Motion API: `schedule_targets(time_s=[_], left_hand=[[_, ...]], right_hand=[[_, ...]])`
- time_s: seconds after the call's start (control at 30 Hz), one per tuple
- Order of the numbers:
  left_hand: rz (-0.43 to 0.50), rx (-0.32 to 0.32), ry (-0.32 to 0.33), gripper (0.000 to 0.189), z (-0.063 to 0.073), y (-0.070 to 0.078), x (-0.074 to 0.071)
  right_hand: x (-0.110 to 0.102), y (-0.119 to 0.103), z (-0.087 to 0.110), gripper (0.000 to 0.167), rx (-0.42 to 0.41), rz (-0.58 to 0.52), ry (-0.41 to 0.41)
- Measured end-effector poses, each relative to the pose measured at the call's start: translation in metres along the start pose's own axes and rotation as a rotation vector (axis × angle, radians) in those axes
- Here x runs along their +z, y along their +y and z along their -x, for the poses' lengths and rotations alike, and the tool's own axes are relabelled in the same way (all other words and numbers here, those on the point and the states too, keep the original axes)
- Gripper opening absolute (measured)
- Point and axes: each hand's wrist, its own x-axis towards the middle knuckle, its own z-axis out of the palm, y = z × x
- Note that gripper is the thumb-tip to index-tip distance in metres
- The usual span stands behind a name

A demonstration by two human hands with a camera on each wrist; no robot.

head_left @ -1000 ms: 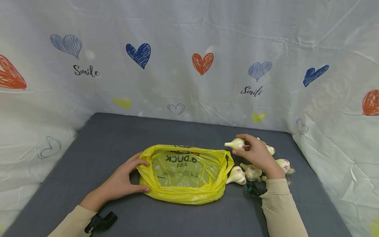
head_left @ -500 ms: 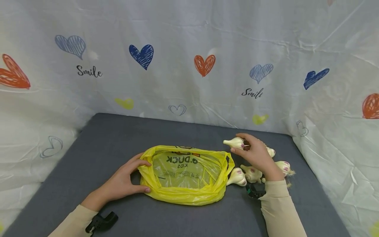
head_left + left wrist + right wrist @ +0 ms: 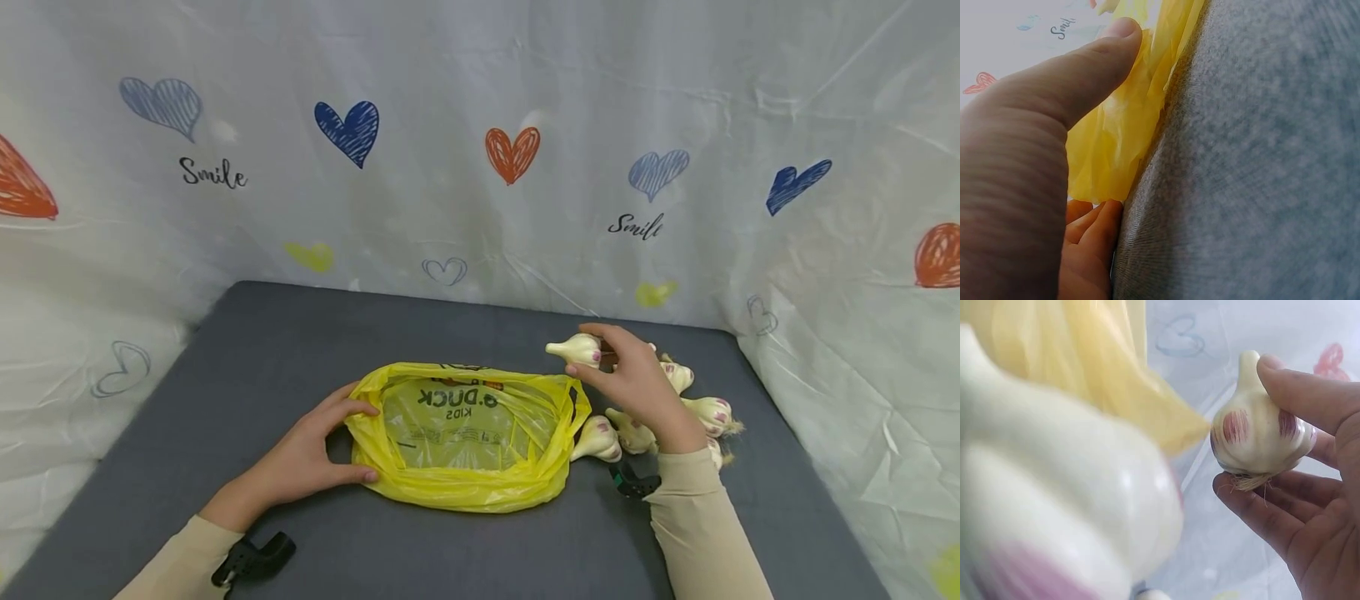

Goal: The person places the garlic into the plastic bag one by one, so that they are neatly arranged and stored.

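A yellow plastic bag (image 3: 465,492) lies with its mouth spread wide in the middle of the table. Thumb and fingers of my left hand (image 3: 311,454) hold its left edge. In the left wrist view the thumb (image 3: 1107,59) presses the yellow plastic (image 3: 1113,137), with other fingers behind it. My right hand (image 3: 637,383) pinches a garlic bulb (image 3: 576,350) just beyond the bag's right back corner. In the right wrist view that pinched garlic bulb (image 3: 1263,434) sits between thumb and fingertips, stem up, roots down. Another garlic bulb (image 3: 1066,475) looms blurred in front.
Beside the bag's right edge lies a garlic bulb (image 3: 597,439). More bulbs, such as one garlic bulb (image 3: 708,412), lie around and partly under the right forearm. A dark grey cloth covers the table (image 3: 300,333). A white curtain (image 3: 420,200) with printed hearts hangs behind.
My right hand has moved a little left and up with the garlic bulb, toward the bag. The left hand keeps its place on the bag. The head view has shifted slightly.
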Motion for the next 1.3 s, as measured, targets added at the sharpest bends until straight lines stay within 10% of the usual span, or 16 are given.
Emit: schedule_targets(time_s=[1.3], left_hand=[[-0.013, 0.011, -0.010, 0.074, 0.000, -0.001, 0.001]], right_hand=[[0.041, -0.066, -0.028, 0.065, -0.211, -0.087, 0.013]])
